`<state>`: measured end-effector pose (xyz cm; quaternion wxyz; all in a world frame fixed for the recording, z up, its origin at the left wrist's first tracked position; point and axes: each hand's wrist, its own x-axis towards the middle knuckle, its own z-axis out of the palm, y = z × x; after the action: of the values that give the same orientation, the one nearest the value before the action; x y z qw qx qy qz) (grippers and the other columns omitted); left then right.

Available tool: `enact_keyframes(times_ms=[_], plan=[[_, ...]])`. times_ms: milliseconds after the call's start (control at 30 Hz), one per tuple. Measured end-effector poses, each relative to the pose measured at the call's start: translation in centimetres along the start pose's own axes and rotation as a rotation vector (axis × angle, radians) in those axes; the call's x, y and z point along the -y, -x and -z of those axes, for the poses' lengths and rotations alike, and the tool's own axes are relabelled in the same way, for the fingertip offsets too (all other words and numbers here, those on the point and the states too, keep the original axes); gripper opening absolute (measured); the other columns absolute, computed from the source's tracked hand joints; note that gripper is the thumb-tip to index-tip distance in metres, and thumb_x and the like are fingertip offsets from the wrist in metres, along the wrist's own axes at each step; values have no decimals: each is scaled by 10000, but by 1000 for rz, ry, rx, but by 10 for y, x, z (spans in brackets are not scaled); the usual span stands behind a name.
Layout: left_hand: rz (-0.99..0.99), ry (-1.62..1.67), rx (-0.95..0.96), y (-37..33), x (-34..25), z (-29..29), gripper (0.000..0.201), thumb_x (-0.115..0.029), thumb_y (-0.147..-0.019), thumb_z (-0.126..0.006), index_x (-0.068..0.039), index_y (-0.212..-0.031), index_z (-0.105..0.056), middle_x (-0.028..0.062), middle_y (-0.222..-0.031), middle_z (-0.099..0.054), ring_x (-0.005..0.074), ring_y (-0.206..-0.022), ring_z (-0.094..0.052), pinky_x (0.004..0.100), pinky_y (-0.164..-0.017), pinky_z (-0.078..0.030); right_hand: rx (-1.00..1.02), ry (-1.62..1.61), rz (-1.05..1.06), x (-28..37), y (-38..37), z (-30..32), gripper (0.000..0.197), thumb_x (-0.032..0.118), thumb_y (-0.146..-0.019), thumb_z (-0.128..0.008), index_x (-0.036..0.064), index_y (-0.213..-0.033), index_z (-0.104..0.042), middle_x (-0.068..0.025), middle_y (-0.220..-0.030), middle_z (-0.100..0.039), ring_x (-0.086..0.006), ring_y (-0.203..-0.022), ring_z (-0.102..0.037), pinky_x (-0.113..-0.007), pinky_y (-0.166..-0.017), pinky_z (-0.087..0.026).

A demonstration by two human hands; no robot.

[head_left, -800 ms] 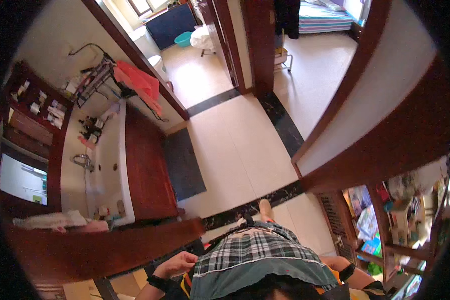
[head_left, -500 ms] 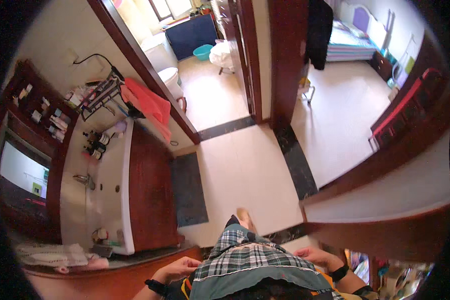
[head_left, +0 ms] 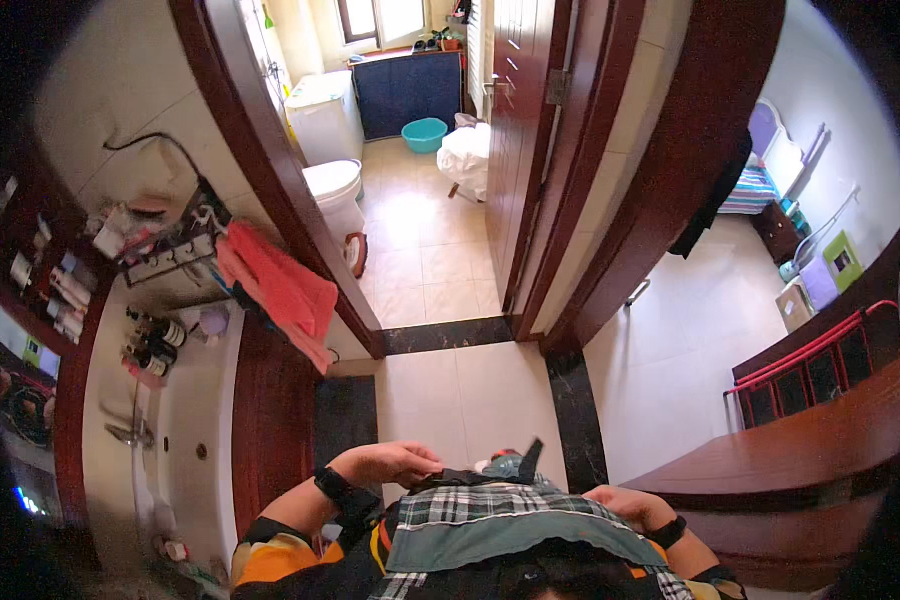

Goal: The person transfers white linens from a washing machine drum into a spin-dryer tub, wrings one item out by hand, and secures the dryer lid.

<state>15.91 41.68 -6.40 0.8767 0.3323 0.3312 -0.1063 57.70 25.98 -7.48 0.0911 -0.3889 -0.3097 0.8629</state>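
I wear a plaid apron [head_left: 470, 511] with a plain green upper part. In front of my waist my left hand [head_left: 388, 463] is closed, fingertips pinched on the near end of a black strap [head_left: 480, 474]. The strap crosses the apron's front, and its other end sticks up to the right. My right hand [head_left: 638, 508] is at the apron's right edge with its fingers curled in; what they hold, if anything, is hidden. Both wrists carry black bands.
A washbasin [head_left: 185, 440] with dark bottles [head_left: 155, 340] stands at the left, below a hanging coral towel [head_left: 280, 285]. Ahead, an open door [head_left: 525, 130] shows a toilet [head_left: 335, 190] and a teal basin [head_left: 424, 135]. At right a doorway leads to a bedroom with a red rack [head_left: 810, 360].
My left hand has moved up and inward to the apron's front, where the black strap now shows. My right hand stays at the right edge. The view has turned and shifted toward the bathroom.
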Motion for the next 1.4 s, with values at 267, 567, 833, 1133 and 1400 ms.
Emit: enact_keyframes(times_ms=[267,567,833,1133,1400], plan=[[-5,-45,21,-50,-73,180,259,-265,-991,-553,-26,-998,-653,-93,-748,-520,30,-631,-424,205,-561,-349,-343,168,241,147,-188,176,147,180,-913,-655,45,-969,-648,9,-850,-634,-72,-744,-583,-218,-697,-485],[-109,44,-321,10,-228,321,261,-265,-968,-590,-17,-979,-671,-69,-845,-614,17,-728,-506,181,-651,-417,-274,205,464,462,-394,305,197,246,-910,-664,56,-962,-648,21,-784,-615,-57,-715,-557,-209,-659,-449],[-524,152,-983,3,-358,446,208,-216,-953,-592,-37,-1009,-681,29,-909,-690,62,-747,-587,216,-704,-483,-168,222,545,707,-558,362,172,217,-886,-693,66,-949,-640,22,-812,-615,-64,-726,-560,-215,-656,-456],[-720,93,-1173,-12,-526,698,204,-228,-938,-613,-35,-899,-666,-3,-808,-660,54,-634,-535,214,-576,-432,-234,347,646,933,-677,468,139,115,-831,-737,37,-925,-671,-2,-796,-656,-85,-716,-600,-234,-645,-494],[-697,24,-1147,43,-716,858,199,-203,-947,-593,-22,-982,-667,25,-845,-673,65,-701,-575,206,-641,-465,-476,162,630,1069,-718,590,170,105,-841,-726,4,-972,-685,-44,-865,-678,-129,-760,-645,-269,-718,-545]])
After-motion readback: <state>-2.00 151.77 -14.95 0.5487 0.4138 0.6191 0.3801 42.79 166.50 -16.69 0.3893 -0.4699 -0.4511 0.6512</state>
